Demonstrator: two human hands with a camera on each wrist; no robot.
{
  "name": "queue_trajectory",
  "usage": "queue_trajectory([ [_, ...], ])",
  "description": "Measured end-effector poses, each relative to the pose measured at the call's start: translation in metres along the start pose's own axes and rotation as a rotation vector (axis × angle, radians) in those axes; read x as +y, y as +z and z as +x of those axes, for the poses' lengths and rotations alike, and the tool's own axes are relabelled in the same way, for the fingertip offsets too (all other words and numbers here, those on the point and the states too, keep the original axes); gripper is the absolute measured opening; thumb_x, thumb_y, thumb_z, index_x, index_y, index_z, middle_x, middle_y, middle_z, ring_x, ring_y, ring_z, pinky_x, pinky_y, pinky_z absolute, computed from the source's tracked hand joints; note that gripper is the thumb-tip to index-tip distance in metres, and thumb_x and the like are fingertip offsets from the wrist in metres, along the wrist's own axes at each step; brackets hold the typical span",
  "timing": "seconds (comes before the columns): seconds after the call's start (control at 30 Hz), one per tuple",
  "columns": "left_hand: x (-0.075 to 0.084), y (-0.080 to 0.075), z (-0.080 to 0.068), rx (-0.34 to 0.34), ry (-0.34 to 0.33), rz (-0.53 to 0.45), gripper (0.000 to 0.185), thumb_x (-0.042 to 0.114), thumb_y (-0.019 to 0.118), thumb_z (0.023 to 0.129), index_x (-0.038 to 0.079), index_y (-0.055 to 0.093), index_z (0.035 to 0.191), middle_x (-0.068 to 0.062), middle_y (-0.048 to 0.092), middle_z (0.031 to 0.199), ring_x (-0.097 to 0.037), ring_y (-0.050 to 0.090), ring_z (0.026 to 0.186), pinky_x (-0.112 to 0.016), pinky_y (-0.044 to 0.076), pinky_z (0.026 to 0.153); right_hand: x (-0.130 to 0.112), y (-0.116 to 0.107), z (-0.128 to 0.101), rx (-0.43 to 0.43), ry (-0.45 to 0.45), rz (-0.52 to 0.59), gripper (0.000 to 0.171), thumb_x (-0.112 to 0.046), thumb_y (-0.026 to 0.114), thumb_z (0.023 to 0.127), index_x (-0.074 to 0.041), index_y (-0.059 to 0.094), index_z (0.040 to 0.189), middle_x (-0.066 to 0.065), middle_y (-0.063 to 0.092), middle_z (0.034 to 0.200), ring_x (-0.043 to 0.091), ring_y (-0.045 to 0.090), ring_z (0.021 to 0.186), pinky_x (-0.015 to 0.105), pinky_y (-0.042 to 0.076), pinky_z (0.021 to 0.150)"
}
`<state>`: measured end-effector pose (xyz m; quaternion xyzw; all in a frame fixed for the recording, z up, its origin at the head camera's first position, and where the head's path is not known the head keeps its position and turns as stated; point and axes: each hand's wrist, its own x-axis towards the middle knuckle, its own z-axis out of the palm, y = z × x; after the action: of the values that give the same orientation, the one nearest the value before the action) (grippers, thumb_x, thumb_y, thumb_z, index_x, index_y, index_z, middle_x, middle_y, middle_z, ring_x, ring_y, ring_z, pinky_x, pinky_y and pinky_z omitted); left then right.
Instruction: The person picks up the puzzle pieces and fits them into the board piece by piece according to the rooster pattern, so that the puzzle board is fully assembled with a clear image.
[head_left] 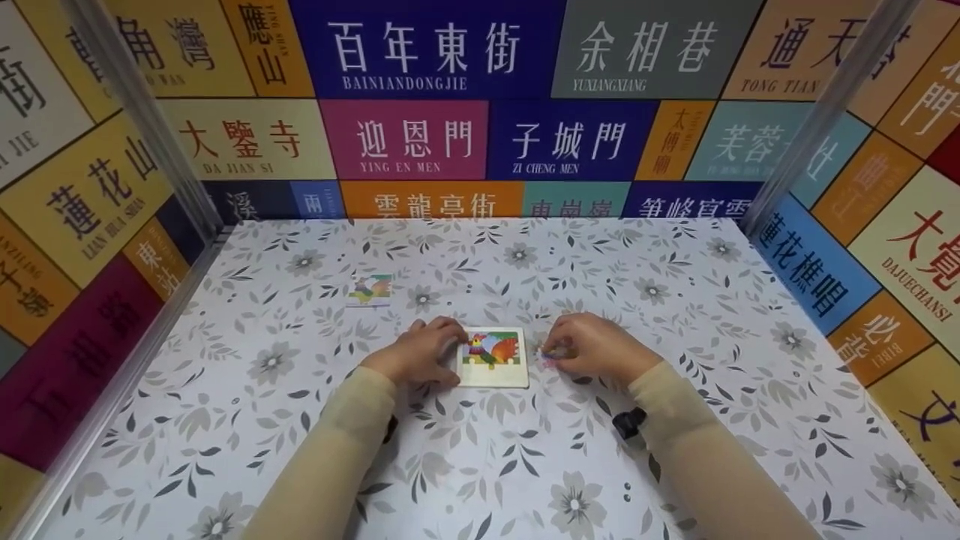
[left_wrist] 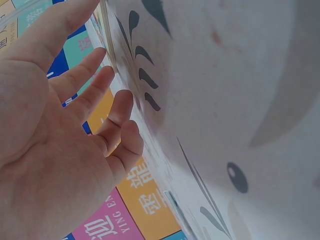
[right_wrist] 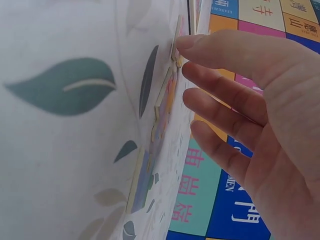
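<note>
A small pale puzzle board (head_left: 493, 375) with a colourful rooster picture lies on the patterned cloth in front of me. My left hand (head_left: 420, 354) rests along its left side, fingertips near the upper corner and thumb at the lower one. The left wrist view has the board's edge (left_wrist: 108, 40) right at those fingertips. To the board's right, my right hand (head_left: 600, 349) reaches down over several small colourful puzzle pieces (head_left: 552, 358), partly hidden beneath it. In the right wrist view its thumb tip overlaps a piece, and other pieces (right_wrist: 141, 180) lie in a row below.
Farther back on the left lies a card (head_left: 370, 290) printed with a similar rooster. The floral tablecloth (head_left: 517, 465) covers the table. Panels with colourful street-name signs (head_left: 405, 139) stand behind and at both sides. A black strap (head_left: 628, 424) is on my right wrist.
</note>
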<state>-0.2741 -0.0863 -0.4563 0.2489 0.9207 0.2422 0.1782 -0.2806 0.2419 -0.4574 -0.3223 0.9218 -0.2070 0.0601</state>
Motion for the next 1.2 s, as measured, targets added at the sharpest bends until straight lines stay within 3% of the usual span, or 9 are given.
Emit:
queue_trajectory([
  [0.2, -0.001, 0.001, 0.0, 0.014, 0.002, 0.016, 0.06, 0.023, 0.085, 0.086, 0.016, 0.059, 0.139, -0.004, 0.044, 0.156, -0.038, 0.041, 0.137, -0.053, 0.034, 0.118, 0.001, 0.002, 0.0, -0.007, 0.023, 0.038, 0.015, -0.014, 0.081, 0.087, -0.015, 0.082, 0.102, 0.0, 0.073, 0.101, 0.02, 0.066, 0.083, 0.03, 0.053, 0.075],
  [0.6, -0.001, 0.0, 0.0, 0.0, -0.033, 0.004, 0.059, 0.025, 0.084, 0.087, 0.02, 0.058, 0.14, 0.0, 0.042, 0.159, -0.036, 0.038, 0.143, -0.052, 0.033, 0.119, 0.002, 0.003, -0.002, 0.021, 0.082, -0.002, 0.009, -0.024, 0.084, 0.086, -0.022, 0.083, 0.095, -0.005, 0.072, 0.095, 0.014, 0.066, 0.082, 0.031, 0.054, 0.075],
  [0.83, -0.001, 0.001, -0.001, -0.004, -0.043, 0.001, 0.061, 0.025, 0.084, 0.087, 0.02, 0.058, 0.141, 0.0, 0.042, 0.159, -0.036, 0.036, 0.145, -0.053, 0.031, 0.121, 0.0, 0.008, -0.002, 0.059, 0.036, 0.003, 0.009, -0.025, 0.085, 0.085, -0.022, 0.083, 0.093, -0.005, 0.072, 0.093, 0.018, 0.066, 0.08, 0.029, 0.052, 0.072],
  [1.2, -0.004, 0.0, 0.001, 0.006, 0.012, 0.027, 0.059, 0.025, 0.083, 0.088, 0.018, 0.058, 0.141, -0.001, 0.045, 0.156, -0.035, 0.04, 0.136, -0.052, 0.035, 0.117, -0.008, 0.013, 0.002, 0.071, -0.015, 0.011, 0.009, -0.027, 0.082, 0.088, -0.021, 0.083, 0.094, -0.003, 0.072, 0.093, 0.015, 0.063, 0.074, 0.026, 0.049, 0.066],
])
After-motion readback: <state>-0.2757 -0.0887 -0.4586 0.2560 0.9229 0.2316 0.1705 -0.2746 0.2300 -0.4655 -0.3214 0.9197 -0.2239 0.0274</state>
